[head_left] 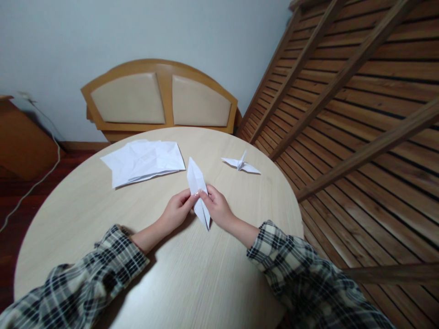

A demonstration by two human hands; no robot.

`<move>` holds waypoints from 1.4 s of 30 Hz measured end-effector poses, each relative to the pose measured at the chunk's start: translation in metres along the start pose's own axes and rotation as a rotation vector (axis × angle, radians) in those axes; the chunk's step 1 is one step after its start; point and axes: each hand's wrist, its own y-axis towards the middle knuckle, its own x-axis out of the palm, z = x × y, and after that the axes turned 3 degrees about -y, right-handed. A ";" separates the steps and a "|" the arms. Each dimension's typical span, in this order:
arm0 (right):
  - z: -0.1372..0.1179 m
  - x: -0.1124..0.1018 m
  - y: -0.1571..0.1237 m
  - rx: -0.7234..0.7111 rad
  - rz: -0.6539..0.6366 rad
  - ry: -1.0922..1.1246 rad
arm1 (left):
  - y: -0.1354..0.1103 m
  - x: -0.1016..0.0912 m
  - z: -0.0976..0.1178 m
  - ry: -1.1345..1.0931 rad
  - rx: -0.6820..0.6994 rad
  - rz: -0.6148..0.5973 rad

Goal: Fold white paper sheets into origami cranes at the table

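A long diamond of folded white paper [196, 177] is held over the middle of the table, pointed at both ends. Its near half shows a slit down to the tip. My left hand [177, 208] is closed on its left edge, the thumb pressing on top. From the right side, my right hand [219, 208] grips it the same way, and the two thumbs nearly meet at the middle. The fingers under the paper are hidden. Beyond my right hand stands a finished white paper crane [241, 165] with its wings spread.
The round pale table [192, 283] carries a stack of creased white paper sheets [147, 160] at the far left. A wooden headboard with padded panels [133, 98] stands behind it. Slatted wood [370, 137] rises along the right side. A white cable [37, 180] runs down at the left.
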 end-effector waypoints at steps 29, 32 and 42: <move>-0.008 -0.004 0.000 0.136 -0.249 0.322 | 0.000 -0.003 0.006 -0.331 -0.309 -0.130; -0.010 -0.005 0.001 0.149 -0.260 0.364 | -0.001 -0.005 0.004 -0.349 -0.331 -0.168; -0.014 -0.003 0.003 0.223 -0.200 0.475 | -0.003 -0.006 0.002 -0.201 -0.290 -0.376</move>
